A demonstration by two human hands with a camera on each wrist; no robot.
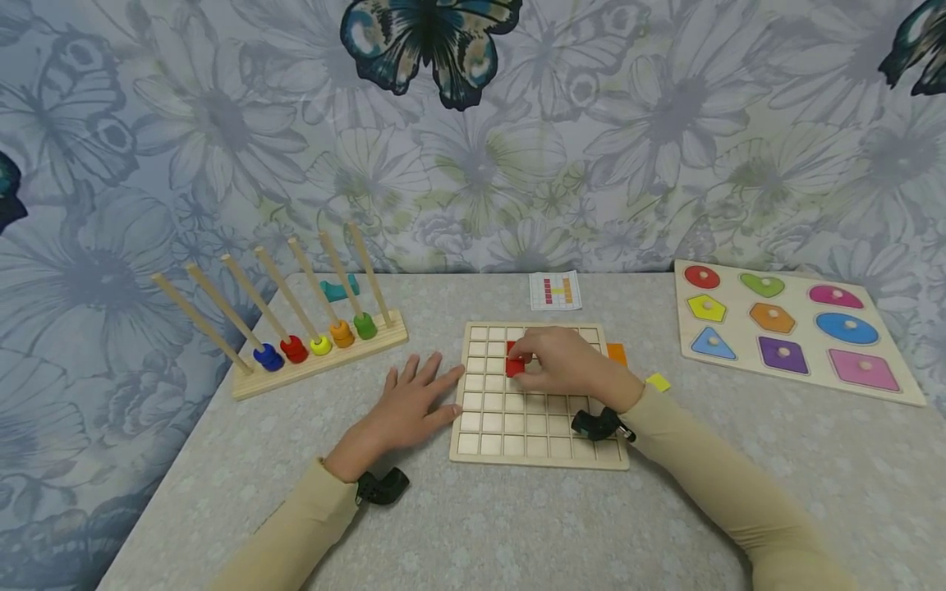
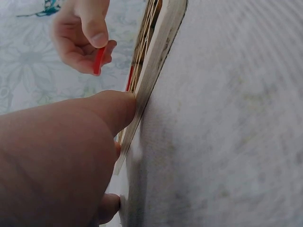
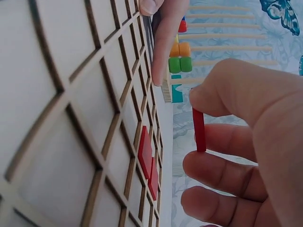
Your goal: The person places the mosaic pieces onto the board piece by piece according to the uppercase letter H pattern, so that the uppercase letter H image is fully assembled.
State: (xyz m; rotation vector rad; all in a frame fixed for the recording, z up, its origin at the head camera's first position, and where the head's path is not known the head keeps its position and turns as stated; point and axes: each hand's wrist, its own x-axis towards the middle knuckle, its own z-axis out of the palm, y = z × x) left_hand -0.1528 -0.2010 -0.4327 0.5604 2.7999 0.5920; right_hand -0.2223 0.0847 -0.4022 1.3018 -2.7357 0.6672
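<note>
A wooden grid board [image 1: 505, 423] lies on the table in front of me. My right hand [image 1: 565, 361] is over its upper part, pinching a thin red square tile [image 3: 199, 130] between thumb and fingers. The tile stands on edge, apart from the board in the right wrist view. Two more red tiles [image 3: 146, 152] sit in neighbouring cells of the grid. My left hand [image 1: 402, 410] rests with spread fingers on the table, and its thumb and index fingertips touch the board's left edge.
Orange tiles [image 1: 617, 354] and a yellow tile [image 1: 658, 382] lie right of the board, partly behind my right arm. A pattern card [image 1: 556, 304] lies behind it. A peg stand [image 1: 321, 365] with coloured rings is at left, and a knobbed shape puzzle [image 1: 798, 328] at right.
</note>
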